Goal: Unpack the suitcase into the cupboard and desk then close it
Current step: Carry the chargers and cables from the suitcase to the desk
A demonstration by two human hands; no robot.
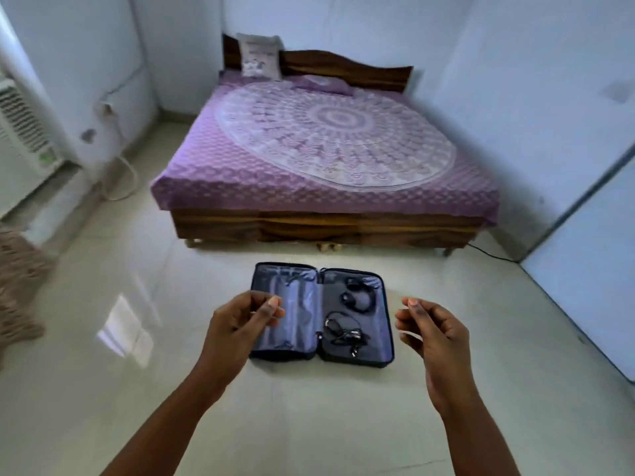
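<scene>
Dark blue suitcase (321,312) lies open flat on the floor (137,338) at lower centre. I see headphones (357,297) and, probably, cables (343,333) in its right half. My left hand (240,319) and right hand (434,333) hover above, fingers loosely curled, holding nothing.

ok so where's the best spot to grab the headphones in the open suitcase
Likely the headband arc of the headphones, taken from straight above. They lie flat in the right half of the open suitcase, so the band is the thin raised part fingers can curl under. The right hand is nearer. The tangled cable lies just in front, so lift straight up.
</scene>
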